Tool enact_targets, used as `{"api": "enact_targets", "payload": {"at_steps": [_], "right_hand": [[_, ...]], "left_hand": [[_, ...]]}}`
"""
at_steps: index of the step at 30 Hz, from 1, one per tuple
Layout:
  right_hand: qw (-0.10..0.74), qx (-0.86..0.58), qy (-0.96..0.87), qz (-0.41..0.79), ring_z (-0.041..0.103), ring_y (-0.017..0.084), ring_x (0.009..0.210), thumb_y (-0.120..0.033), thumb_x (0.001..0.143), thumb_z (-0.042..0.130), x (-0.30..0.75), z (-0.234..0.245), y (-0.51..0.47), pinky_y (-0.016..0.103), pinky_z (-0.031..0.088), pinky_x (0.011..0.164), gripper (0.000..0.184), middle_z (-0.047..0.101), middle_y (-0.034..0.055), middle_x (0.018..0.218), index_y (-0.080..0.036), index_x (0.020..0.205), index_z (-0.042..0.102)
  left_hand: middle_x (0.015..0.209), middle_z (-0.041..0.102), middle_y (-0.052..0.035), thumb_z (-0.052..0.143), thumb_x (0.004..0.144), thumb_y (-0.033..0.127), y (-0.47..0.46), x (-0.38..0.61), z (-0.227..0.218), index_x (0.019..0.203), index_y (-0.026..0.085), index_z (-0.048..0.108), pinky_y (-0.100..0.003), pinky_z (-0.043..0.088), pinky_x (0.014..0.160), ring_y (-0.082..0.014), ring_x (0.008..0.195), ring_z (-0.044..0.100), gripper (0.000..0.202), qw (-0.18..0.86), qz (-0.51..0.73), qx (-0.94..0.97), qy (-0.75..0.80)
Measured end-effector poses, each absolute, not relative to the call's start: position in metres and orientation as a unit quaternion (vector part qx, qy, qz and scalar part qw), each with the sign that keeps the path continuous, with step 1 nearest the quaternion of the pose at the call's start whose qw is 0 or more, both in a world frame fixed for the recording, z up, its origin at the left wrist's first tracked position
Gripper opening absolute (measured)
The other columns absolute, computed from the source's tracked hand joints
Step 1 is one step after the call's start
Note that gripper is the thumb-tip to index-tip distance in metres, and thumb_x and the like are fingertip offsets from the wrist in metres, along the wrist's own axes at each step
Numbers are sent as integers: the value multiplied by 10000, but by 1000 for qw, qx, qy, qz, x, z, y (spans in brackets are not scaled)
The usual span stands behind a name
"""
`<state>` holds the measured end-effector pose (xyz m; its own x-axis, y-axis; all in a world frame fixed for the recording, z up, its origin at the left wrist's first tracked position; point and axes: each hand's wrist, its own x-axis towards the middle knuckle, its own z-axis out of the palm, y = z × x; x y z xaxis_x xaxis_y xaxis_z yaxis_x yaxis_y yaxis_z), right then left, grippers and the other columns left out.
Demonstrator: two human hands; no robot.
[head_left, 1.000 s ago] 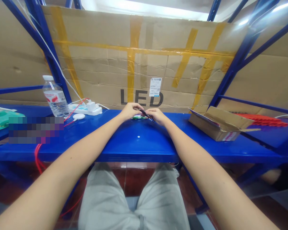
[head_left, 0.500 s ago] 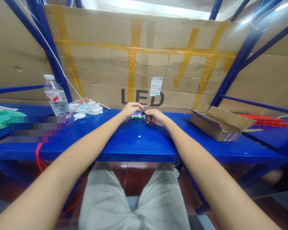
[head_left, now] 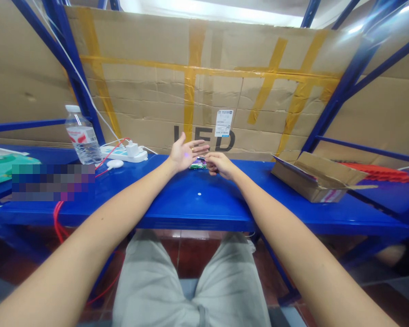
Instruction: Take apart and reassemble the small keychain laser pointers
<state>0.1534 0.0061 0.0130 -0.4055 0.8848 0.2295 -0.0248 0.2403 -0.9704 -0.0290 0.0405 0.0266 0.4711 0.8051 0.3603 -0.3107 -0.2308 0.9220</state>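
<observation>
My left hand (head_left: pixel 184 153) is open above the far side of the blue table, palm showing and fingers spread toward the right. A violet spot of light falls on its palm. My right hand (head_left: pixel 221 164) is closed on a small flashlight (head_left: pixel 201 159), mostly hidden by the fingers, its tip pointing toward the left palm. Just below the left fingers, several shiny metallic tubes (head_left: pixel 198 165) in green and purple lie side by side on the blue table (head_left: pixel 197 209). The right fingers partly cover their right end.
An open cardboard box (head_left: pixel 322 179) stands at right, beside a stack of red sheets (head_left: pixel 378 171). On the left are a water bottle (head_left: pixel 83 138), a white power strip (head_left: pixel 138 155) and red cables (head_left: pixel 57 218). A large cardboard panel (head_left: pixel 139 100) closes off the back.
My left hand has turned from fingers curled over the tubes to an open palm, and the violet spot has appeared on it. The right hand has closed more tightly around the flashlight.
</observation>
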Motion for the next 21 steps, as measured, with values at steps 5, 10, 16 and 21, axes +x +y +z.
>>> {"api": "enact_targets", "payload": {"at_steps": [5,10,16,21], "right_hand": [[436,-325,-666,511,226,59,446,-222,747,633,154,15,5,183,234,377,266,261,-86,506,-212,635,393],[428,-336,-669,507,228,60,445,-233,761,651,154,15,4,182,237,372,241,266,-86,513,-206,662,432],[430,-339,-671,501,232,61,442,-227,768,641,153,16,4,185,241,369,232,269,-80,513,-202,649,443],[426,-337,-672,503,228,61,441,-233,757,645,153,14,6,188,235,365,285,262,-78,500,-210,606,404]], "left_hand": [[1247,685,-198,385,827,786,45,-28,25,1178,147,678,-524,470,998,-382,1229,591,786,605,462,620,191],[1241,684,-209,381,828,785,44,-28,25,1175,128,677,-521,467,998,-384,1222,594,800,601,464,620,199],[1226,695,-193,365,809,812,44,-28,24,1129,152,701,-509,471,995,-379,1212,601,807,597,461,625,204],[1234,691,-193,310,796,845,44,-28,24,1118,155,703,-503,471,997,-375,1209,603,857,598,457,624,208]]}}
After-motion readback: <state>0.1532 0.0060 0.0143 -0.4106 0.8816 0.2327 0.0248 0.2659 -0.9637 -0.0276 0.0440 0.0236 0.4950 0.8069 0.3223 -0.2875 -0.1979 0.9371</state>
